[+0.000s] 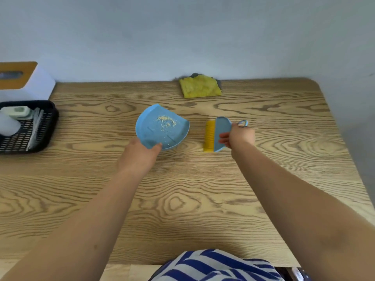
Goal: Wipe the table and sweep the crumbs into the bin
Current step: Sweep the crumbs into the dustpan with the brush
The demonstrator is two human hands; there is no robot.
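Pale crumbs lie gathered inside the round blue plastic dustpan, mostly in its far half, toward the straight open lip that faces right. Pan sits mid-table on the wood-grain tabletop. Left hand grips the pan's near rim, thumb over the edge; the pan looks tipped up slightly at the near side, though I cannot tell whether it is off the surface.

Right hand holds the small blue hand brush with yellow bristles, fingers curled round its body; bristles point left toward the pan lip, brush long axis running near-to-far. Brush and pan are near but apart.

No bin is visible. Judgement: sweeping looks done; the next move is carrying the pan level, lip kept up, by the left hand, which already has it.

Further out: yellow cloth at the far edge; black mesh basket and a white box at left.
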